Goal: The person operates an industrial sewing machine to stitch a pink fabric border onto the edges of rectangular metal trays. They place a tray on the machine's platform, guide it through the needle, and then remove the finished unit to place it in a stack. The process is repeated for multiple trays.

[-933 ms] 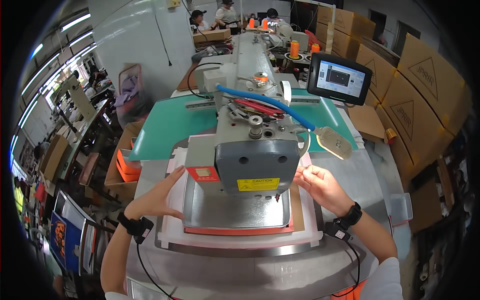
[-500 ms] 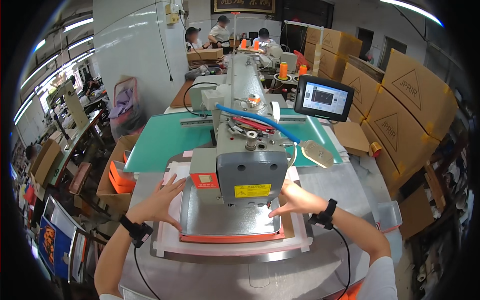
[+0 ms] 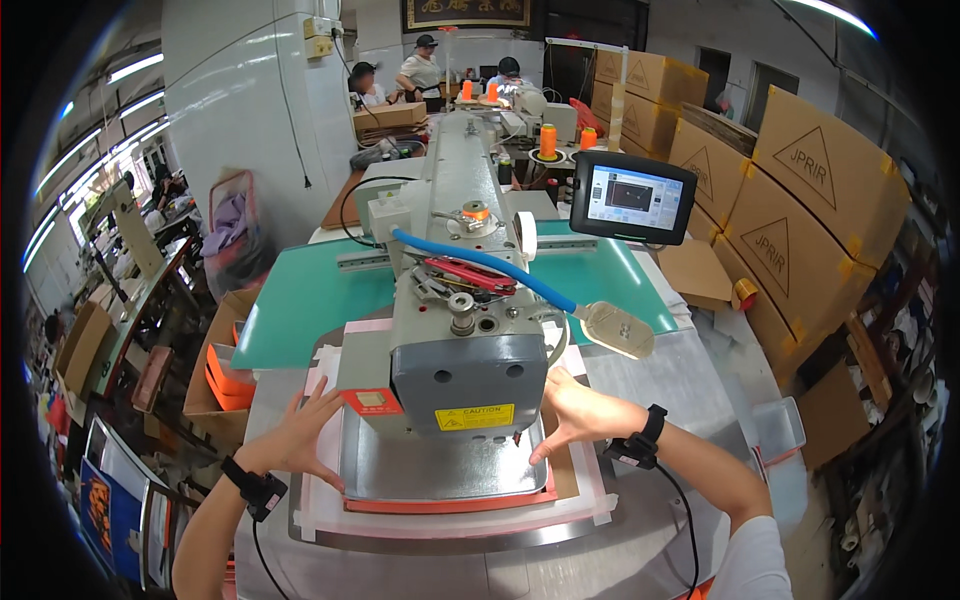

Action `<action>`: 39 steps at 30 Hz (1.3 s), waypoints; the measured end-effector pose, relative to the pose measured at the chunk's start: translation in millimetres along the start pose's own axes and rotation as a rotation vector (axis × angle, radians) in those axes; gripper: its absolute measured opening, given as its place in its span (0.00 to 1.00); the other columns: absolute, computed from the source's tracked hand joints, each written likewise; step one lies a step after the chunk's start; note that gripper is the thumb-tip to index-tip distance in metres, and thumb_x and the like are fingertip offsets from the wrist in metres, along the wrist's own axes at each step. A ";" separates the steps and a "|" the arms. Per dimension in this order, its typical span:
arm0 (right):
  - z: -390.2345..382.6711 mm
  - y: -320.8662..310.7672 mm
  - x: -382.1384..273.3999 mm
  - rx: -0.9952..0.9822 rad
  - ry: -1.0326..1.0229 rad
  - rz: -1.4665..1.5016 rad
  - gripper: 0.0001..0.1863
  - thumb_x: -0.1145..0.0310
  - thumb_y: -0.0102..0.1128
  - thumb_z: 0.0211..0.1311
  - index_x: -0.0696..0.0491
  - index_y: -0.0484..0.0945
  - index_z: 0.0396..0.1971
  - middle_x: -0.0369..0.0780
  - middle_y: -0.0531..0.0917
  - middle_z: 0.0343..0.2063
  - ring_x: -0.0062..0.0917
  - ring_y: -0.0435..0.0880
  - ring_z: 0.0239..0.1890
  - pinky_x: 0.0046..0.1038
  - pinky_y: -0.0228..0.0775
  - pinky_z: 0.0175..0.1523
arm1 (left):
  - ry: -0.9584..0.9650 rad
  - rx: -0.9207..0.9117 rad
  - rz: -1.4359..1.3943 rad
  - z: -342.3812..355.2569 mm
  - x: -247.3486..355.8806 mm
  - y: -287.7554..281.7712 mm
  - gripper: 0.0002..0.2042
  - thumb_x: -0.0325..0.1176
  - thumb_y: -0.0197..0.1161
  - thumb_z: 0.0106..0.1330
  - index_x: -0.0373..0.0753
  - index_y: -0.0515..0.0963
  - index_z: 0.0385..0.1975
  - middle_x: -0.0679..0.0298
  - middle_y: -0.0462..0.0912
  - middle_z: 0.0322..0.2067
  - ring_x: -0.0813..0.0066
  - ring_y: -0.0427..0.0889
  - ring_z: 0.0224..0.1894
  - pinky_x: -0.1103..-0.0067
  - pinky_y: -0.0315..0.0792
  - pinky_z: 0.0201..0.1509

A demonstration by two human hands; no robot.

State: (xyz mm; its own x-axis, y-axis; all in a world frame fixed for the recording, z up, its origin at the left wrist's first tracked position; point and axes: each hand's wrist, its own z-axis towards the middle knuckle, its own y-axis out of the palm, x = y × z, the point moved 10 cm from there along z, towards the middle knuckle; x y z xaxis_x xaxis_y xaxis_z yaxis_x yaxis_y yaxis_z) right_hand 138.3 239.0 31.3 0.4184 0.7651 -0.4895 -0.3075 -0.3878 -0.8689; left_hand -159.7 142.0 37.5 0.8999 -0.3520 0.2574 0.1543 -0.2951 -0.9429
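A large sewing machine with a grey head [image 3: 465, 390] stands over a shiny metal plate [image 3: 440, 465]. Orange-red material [image 3: 450, 503] shows along the plate's front edge, inside a pale taped frame [image 3: 420, 527]. My left hand [image 3: 305, 435] is open, fingers spread, at the plate's left side, its thumb near the front left corner. On the opposite side my right hand [image 3: 585, 410] is also open, its thumb over the plate's right edge and its other fingers partly behind the machine head. Neither hand grips anything visible. The needle area is mostly hidden under the head.
A tilted screen [image 3: 633, 197] stands beyond my right hand. Green boards [image 3: 310, 305] flank the machine arm. A carton with orange pieces [image 3: 228, 375] sits at the left, and stacked cartons [image 3: 815, 235] fill the right. Several people work at the back.
The whole view has shifted, so the machine and both hands appear further left and slightly lower. Both hands keep nearly the same spread pose beside the plate.
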 end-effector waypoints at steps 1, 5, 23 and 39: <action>-1.1 0.4 1.0 -0.014 0.005 -0.026 0.66 0.41 0.80 0.30 0.72 0.53 0.60 0.60 0.69 0.47 0.47 0.66 0.55 0.38 0.64 0.60 | 0.002 -0.005 -0.018 2.4 -0.8 1.7 0.64 0.64 0.78 0.31 0.34 0.52 0.68 0.46 0.50 0.70 0.45 0.36 0.75 0.50 0.34 0.73; -2.7 7.7 9.8 -0.125 0.048 0.099 0.66 0.41 0.80 0.30 0.64 0.52 0.65 0.58 0.60 0.62 0.50 0.59 0.66 0.43 0.52 0.70 | -0.013 -0.059 -0.134 6.9 0.0 3.6 0.62 0.63 0.78 0.32 0.35 0.52 0.67 0.45 0.53 0.68 0.45 0.39 0.74 0.49 0.34 0.73; -2.1 26.9 8.9 -0.219 0.041 0.101 0.72 0.46 0.82 0.30 0.82 0.42 0.60 0.70 0.74 0.39 0.55 0.77 0.48 0.36 0.73 0.52 | -0.094 -0.089 -0.044 0.9 -12.4 14.7 0.61 0.60 0.79 0.32 0.40 0.53 0.67 0.51 0.60 0.65 0.50 0.54 0.70 0.49 0.32 0.73; -20.3 35.1 -66.6 -0.310 0.218 0.071 0.53 0.45 0.79 0.36 0.74 0.62 0.50 0.59 0.71 0.46 0.47 0.75 0.50 0.36 0.71 0.55 | -0.111 -0.073 0.091 -58.6 19.1 7.2 0.70 0.64 0.75 0.25 0.35 0.44 0.71 0.53 0.45 0.72 0.56 0.45 0.74 0.51 0.44 0.72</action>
State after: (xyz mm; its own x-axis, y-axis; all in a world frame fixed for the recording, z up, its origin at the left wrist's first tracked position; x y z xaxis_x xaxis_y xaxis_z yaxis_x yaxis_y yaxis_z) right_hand 117.0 164.0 31.9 0.5872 0.6165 -0.5246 -0.0836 -0.5984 -0.7968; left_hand -165.4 81.1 48.0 0.9491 -0.2808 0.1429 0.0438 -0.3316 -0.9424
